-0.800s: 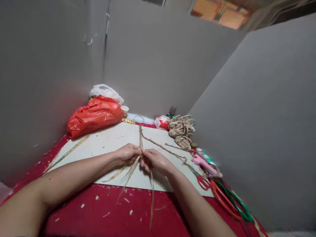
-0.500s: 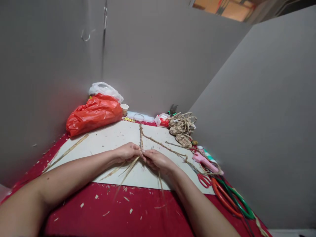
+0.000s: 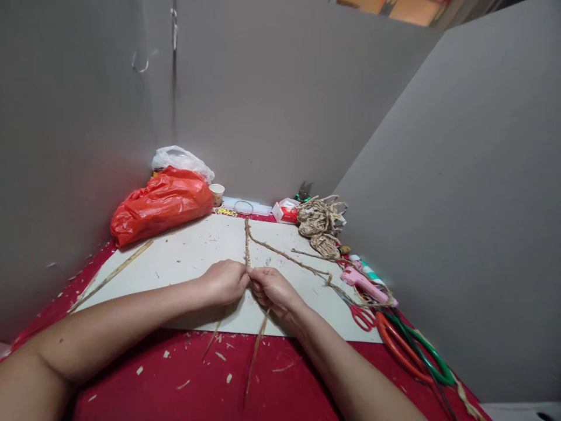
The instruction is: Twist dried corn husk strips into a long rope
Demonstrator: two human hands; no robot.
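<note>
A braided straw cord (image 3: 248, 245) runs down the white board (image 3: 205, 240) to my two hands, which meet at its lower end. My left hand (image 3: 225, 282) is a closed fist around the strands there. Touching it, my right hand (image 3: 272, 287) pinches the cord with thumb and forefinger. Loose straw strands (image 3: 259, 345) hang below my hands over the board's near edge. From the cord's top a thinner twisted cord (image 3: 284, 254) trails away to the right. What lies inside my fingers is hidden.
Coiled straw cord (image 3: 322, 225) lies at the back right. Along the right edge are a pink glue gun (image 3: 363, 283), red-handled scissors (image 3: 363, 317) and large orange and green handles (image 3: 403, 351). A red plastic bag (image 3: 162, 204) and a paper cup (image 3: 217, 194) stand at the back left.
My left hand has turned over and closed into a fist at the cord's lower end. The loose strands now hang down below my right hand instead of fanning left.
</note>
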